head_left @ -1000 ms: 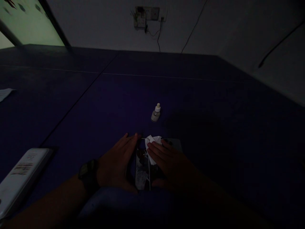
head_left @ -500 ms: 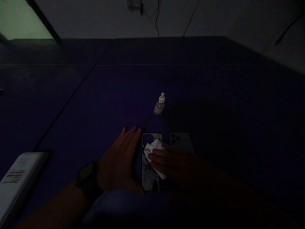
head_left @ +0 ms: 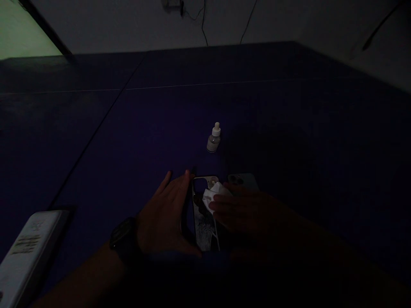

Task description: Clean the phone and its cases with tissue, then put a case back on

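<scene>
A patterned phone case [head_left: 204, 229] lies flat on the dark blue surface, its camera cutout at the far end. My left hand [head_left: 168, 214], with a watch on the wrist, is spread along the case's left side, fingertips by its far corner and thumb by its near corner. With my right hand [head_left: 237, 209] I hold a crumpled white tissue [head_left: 216, 193] on the upper right part of the case. A phone [head_left: 248, 180] lies just right of the case, its camera end showing and the rest hidden under my right hand.
A small dropper bottle [head_left: 213, 139] stands upright beyond the case. At the lower left lies a long white box-like object [head_left: 27, 252] with printing on it. Cables [head_left: 203, 25] hang on the wall at the back. The room is very dim.
My right hand has slid the tissue to the right, uncovering more of the case's middle. My left hand stays beside the case, and the whole view has shifted slightly.
</scene>
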A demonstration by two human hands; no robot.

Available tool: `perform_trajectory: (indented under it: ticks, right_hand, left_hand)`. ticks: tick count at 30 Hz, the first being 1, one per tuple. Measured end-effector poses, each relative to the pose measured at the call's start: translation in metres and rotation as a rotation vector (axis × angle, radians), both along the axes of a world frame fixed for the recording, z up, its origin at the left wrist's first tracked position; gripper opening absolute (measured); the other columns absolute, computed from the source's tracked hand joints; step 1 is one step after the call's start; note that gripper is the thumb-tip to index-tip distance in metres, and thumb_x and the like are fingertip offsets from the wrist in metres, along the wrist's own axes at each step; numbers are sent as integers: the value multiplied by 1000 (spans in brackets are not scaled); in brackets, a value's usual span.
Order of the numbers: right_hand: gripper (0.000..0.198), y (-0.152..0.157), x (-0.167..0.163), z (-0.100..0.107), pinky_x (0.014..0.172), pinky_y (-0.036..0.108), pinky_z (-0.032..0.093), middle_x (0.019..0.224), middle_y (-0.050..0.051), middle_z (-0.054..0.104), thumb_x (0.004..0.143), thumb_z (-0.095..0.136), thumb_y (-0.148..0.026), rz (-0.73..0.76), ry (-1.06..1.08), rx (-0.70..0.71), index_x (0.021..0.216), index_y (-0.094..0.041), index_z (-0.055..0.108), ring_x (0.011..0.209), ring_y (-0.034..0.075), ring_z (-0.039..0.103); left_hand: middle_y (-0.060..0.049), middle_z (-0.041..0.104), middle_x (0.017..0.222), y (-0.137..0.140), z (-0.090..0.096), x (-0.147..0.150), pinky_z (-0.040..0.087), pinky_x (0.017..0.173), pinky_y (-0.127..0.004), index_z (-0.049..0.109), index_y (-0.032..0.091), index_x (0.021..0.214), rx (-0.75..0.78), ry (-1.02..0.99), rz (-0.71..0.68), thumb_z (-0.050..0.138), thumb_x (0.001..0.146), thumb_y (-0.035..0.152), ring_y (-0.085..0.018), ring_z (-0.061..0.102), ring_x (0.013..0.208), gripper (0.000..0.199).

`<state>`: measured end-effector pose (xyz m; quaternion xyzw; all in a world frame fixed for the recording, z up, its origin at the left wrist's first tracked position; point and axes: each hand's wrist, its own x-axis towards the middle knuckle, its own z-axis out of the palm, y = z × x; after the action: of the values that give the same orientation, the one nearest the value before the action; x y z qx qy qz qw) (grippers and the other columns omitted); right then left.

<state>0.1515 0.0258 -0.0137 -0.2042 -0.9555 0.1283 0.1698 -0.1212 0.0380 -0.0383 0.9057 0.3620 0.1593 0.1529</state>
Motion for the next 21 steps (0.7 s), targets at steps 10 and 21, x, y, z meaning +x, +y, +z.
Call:
perform_trajectory:
  ticks: [10,21]
  right_hand:
    - [51,2,10,-5,127,46,29,140,12,65,103,50,-49,-100,-3,73,136,-12,62,138,23,55]
    - [53,4,-1,-10,127,48,28,137,15,67,104,47,-50,-66,35,99,132,-8,63,136,23,57]
  left_hand:
    - [-31,34,160,-1,-1,0,23,117,-74,-18,15,160,11,29,-2,72,54,87,-48,41,144,157]
    - [-31,34,159,1,-3,-2,22,119,-73,-18,13,160,49,5,-39,70,55,91,-49,41,143,158]
